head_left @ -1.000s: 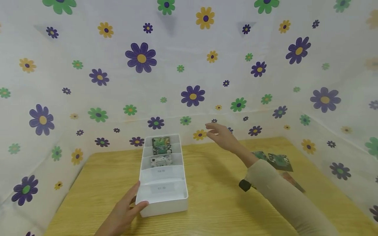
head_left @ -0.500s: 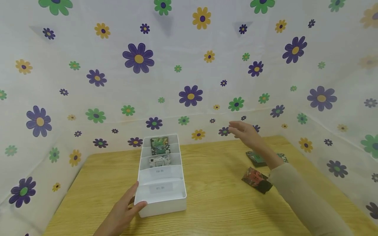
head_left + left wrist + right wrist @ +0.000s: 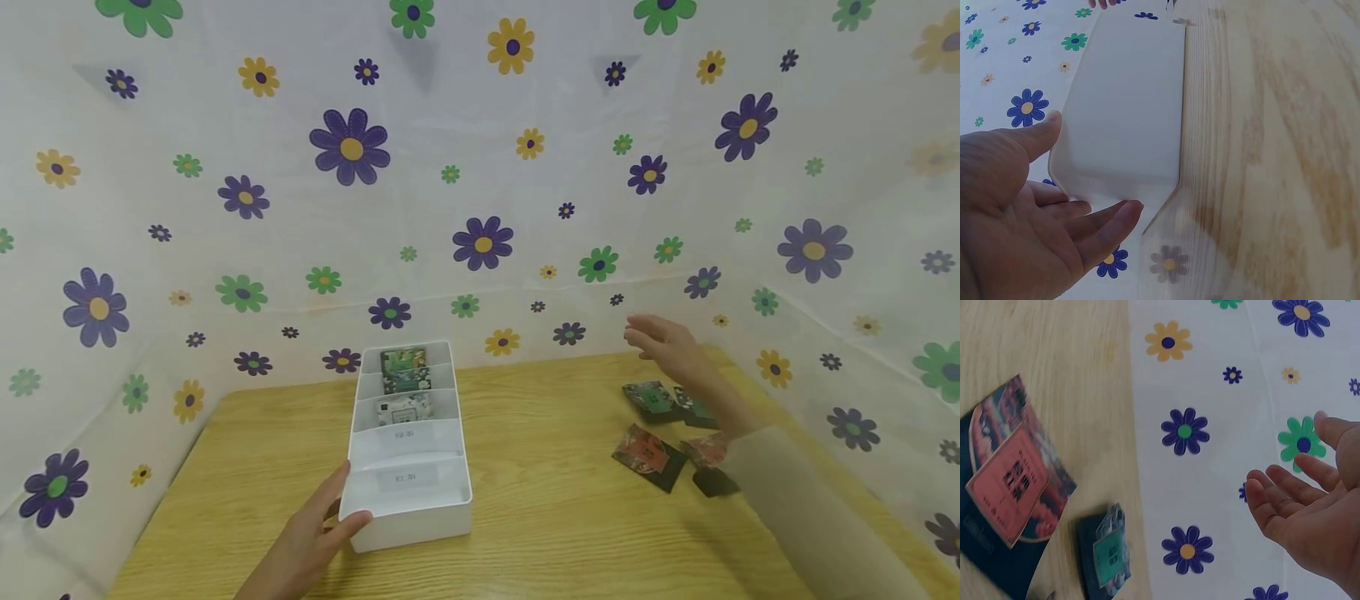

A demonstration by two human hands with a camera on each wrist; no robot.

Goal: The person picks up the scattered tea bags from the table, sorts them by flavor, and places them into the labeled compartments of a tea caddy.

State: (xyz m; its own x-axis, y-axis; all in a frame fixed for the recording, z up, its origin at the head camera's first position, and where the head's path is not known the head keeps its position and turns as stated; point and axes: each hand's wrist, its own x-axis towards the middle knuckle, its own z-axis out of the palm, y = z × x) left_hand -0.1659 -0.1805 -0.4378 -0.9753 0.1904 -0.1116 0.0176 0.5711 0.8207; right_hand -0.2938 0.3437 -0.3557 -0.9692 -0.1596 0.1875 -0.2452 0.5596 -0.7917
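Observation:
A white divided storage box (image 3: 411, 523) stands on the table. Its back compartments hold a packet with a green label (image 3: 403, 360), a dark green packet (image 3: 407, 381) and a pale floral packet (image 3: 403, 408). My left hand (image 3: 303, 533) grips its near left corner, thumb at the front wall and fingers along the side. My right hand (image 3: 667, 343) hangs in the air at the right, holding nothing, its fingers loosely bent. Below it lie two green-labelled packets, one at the left (image 3: 651, 400), and two red-labelled packets; the nearer-left red one (image 3: 648, 456) shows fully, the other (image 3: 708, 458) is partly behind my sleeve.
The wooden table (image 3: 547, 517) runs beneath everything. A white flower-printed sheet (image 3: 420, 200) walls off the back and both sides. Two front compartments of the box carry paper labels (image 3: 405, 477) and show no packets.
My right hand has moved right, away from the box and over the packets, and more of them now show. The left hand keeps its place at the box corner.

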